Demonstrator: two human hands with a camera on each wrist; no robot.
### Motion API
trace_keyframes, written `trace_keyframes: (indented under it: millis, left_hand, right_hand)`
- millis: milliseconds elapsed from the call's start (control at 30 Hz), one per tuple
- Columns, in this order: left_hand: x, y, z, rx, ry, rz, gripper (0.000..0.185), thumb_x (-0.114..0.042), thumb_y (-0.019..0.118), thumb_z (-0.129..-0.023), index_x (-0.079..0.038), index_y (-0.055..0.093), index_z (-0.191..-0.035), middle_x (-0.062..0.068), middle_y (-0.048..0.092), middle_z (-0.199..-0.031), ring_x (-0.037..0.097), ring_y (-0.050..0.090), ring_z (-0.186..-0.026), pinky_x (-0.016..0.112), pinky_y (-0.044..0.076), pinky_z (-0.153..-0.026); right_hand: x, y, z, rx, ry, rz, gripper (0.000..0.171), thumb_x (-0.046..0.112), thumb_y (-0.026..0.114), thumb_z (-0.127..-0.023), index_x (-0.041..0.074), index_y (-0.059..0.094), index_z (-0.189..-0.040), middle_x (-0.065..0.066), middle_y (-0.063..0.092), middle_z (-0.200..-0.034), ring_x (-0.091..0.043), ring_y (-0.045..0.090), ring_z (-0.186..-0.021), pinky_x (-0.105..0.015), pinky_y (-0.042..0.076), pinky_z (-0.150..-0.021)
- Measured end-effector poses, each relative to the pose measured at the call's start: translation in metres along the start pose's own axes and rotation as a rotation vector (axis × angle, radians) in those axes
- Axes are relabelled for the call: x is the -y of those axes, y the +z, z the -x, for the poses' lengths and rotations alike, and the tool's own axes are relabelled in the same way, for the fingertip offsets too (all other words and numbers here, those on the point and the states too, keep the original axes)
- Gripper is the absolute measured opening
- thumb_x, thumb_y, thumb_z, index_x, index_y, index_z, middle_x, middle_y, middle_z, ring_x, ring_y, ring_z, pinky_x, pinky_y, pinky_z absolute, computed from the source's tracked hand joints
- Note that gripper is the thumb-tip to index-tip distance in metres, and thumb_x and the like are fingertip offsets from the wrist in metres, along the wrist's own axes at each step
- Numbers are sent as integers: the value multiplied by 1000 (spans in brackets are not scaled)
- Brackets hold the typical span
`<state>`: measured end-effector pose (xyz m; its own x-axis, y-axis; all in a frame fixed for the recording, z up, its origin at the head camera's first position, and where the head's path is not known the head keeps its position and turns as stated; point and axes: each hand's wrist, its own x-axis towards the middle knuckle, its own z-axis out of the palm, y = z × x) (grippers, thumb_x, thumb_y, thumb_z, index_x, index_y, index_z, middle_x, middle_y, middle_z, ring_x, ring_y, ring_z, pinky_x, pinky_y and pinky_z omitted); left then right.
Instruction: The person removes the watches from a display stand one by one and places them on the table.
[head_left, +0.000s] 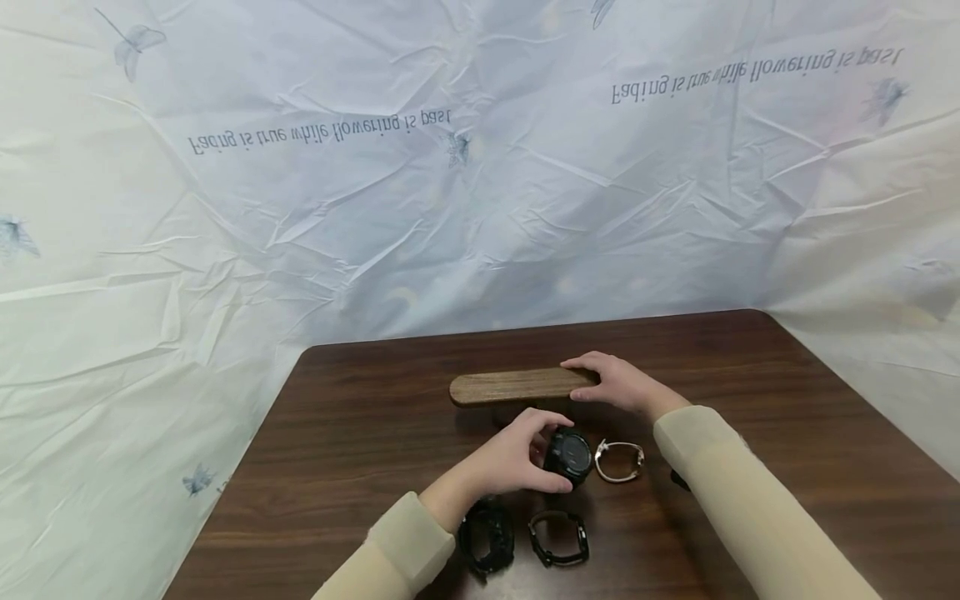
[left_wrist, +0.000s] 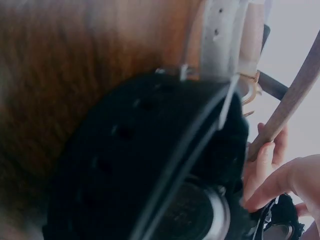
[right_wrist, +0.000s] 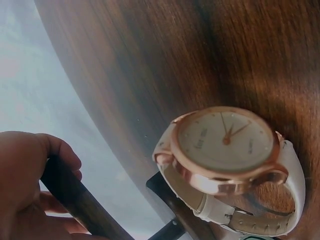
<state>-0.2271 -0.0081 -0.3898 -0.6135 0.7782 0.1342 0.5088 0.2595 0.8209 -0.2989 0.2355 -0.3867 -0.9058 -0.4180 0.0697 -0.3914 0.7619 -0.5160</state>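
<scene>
L hand grips black watch mid-table; R hand holds wooden stand bar end. Step: mounting watch. Next: prob. loop strap over bar, steady stand.

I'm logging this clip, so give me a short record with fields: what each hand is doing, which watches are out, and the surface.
left hand: left hand grips the black watch, lifted just off the table
right hand: right hand holds the end of the wooden bar
other watches: white-strap watch with rose-gold case; two dark watches near the front edge
surface: dark wooden table
backdrop: creased white sheet with printed text
</scene>
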Motion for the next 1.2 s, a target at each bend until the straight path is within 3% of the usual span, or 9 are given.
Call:
trace_keyframes:
  millis: [433, 667, 933, 1200]
  left_hand:
    - [-9, 16, -10, 54, -27, 113, 61, -24, 72, -71, -18, 40, -124, -4, 40, -113, 6, 54, -82, 20, 45, -70]
    - [-11, 26, -14, 67, -32, 102, 60, -25, 72, -71, -21, 41, -122, -6, 41, -111, 6, 54, -81, 19, 45, -69]
    - [-7, 40, -17, 63, -26, -14, 63, -30, 74, -68, -22, 42, -121, -8, 42, -106, 2, 54, -78, 17, 44, -67]
    - [-9, 49, -16, 95, -31, -316, 62, -47, 70, -67, -29, 43, -120, -13, 42, -105, -1, 47, -92, 18, 39, -74]
  right_hand:
    - [-2, 0, 0, -4, -4, -10, 59, 47, 59, -77, 22, 43, -128, -7, 37, -129, -27, 41, -112, -47, 36, -84]
    - [-2, 0, 0, -2, -5, -11, 59, 47, 58, -77, 22, 43, -128, -7, 36, -130, -27, 41, -112, -47, 36, -84]
    - [-4, 0, -1, -9, -12, -7, 59, 50, 57, -76, 25, 44, -127, -6, 36, -130, -26, 41, -112, -46, 36, -84]
    - [-3, 1, 0, -3, -13, -12, 58, 49, 58, -76, 26, 43, -127, -6, 35, -130, -26, 39, -113, -46, 36, -85]
